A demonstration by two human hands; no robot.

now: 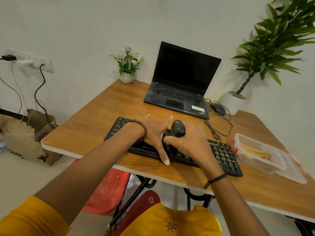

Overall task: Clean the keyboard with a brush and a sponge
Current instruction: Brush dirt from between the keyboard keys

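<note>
On the wooden table (95, 126), an open black laptop (183, 79) stands at 12 o'clock from the black keyboard (223, 155), which lies near the front edge. The left hand (156, 133) rests flat on the keyboard with spread fingers. Just at its 3 o'clock, the right hand (190, 142) closes around a dark brush (177, 129) upon the keys.

Keyboard (223, 154) before laptop (180, 86)

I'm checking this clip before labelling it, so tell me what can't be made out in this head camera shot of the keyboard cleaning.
- Head view: the middle keys of the keyboard are hidden by the left hand and right hand.
- The dark object in the right hand is partly covered by fingers; brush or not, unclear.
- No sponge is identifiable; the contents of the plastic container are blurred by its walls.
- The laptop key legends are too small.
</note>
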